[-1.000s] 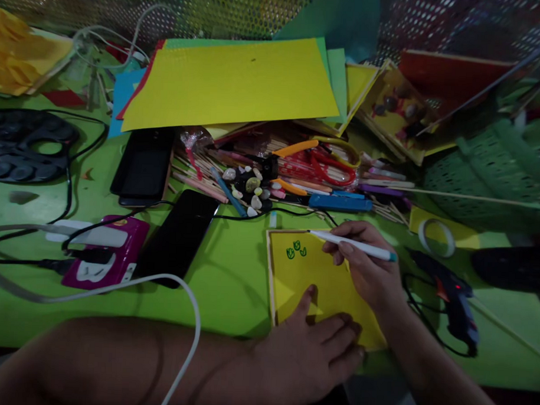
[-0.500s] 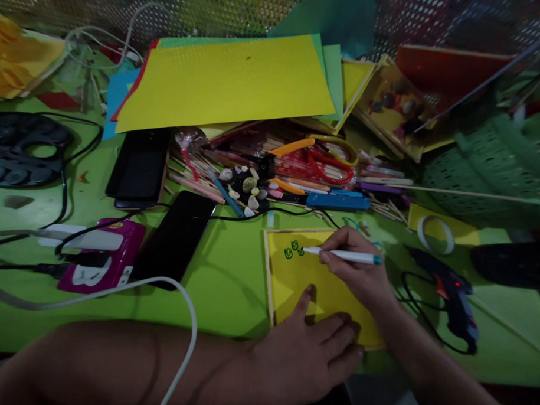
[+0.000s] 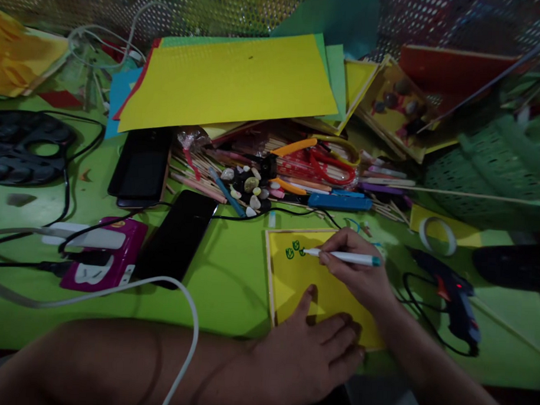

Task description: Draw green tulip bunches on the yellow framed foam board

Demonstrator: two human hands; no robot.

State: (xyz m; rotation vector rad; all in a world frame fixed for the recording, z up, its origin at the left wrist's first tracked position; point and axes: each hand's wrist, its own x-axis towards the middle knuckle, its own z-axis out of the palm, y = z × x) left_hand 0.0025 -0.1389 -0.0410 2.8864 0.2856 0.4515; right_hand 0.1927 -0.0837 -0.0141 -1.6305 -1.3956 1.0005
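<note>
Green table (image 3: 232,278), clutter along far side. Yellow paper (image 3: 230,83) on top of stack there. Yellow board (image 3: 289,286), pale thin edging, flat on table near person. Left hand (image 3: 313,351) flat on board's near part, fingers spread, gripping nothing. Right hand (image 3: 360,270) curled, pinching white pen (image 3: 348,257). Glue gun (image 3: 455,297) right of it. Pen tip at rightmost of three small green drawings (image 3: 295,246), board's far left area.

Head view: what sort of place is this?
Likely a craft workspace, at home or in a workshop, can't tell which. Signs: a stack of coloured sheets, a glue gun, and a white marker in the right hand over a yellow panel bearing green drawings.
</note>
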